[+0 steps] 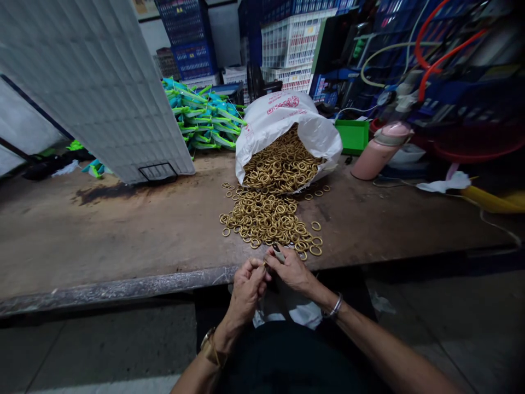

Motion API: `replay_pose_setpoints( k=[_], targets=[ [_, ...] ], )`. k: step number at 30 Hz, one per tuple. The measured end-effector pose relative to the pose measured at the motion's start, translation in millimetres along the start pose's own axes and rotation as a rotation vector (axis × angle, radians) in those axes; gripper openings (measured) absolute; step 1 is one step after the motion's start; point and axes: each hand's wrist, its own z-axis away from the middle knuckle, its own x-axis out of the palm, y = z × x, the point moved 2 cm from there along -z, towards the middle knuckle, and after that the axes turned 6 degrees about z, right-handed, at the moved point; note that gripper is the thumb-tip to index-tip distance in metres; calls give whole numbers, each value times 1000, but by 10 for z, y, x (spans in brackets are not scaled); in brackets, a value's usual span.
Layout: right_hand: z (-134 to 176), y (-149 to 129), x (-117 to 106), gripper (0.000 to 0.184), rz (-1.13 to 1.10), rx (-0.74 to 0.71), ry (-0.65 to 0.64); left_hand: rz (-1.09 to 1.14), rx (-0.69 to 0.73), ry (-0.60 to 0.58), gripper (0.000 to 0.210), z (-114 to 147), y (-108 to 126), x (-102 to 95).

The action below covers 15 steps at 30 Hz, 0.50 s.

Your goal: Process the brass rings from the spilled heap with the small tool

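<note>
My left hand (247, 285) is closed in a pinch at the table's front edge. A gold-coloured ring (264, 264), mostly hidden by the fingertips, shows as a small glint there. My right hand (292, 272) meets it from the right, fingers wrapped round a slim tool (279, 253) with a grey body and a dark end; its exact kind is unclear. Just beyond both hands lies a loose heap of gold-coloured rings (266, 216). The heap runs back to the mouth of a white woven sack (262, 134), which lies on its side, full of the same rings.
A tall grey ribbed panel (102, 82) stands on the wooden table (164, 241) at left. Behind are bundled green-and-blue pieces (209, 117) and stacked crates (287, 44). To the right are a pink bottle (379, 153), a green tray (353, 137) and orange hoses (422, 54).
</note>
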Motion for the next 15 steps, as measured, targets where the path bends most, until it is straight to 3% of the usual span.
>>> replay_pose_setpoints(
  k=[5,11,15],
  targets=[
    [14,-63,7,15,7,-3,-52,-32,-18,-37,32,0,-24,-6],
    [-5,2,14,23,10,-7,-37,22,5,-39,29,9,-60,-14],
    [19,8,-15,24,190,-54,4,51,12,-47,27,22,-44,-9]
  ],
)
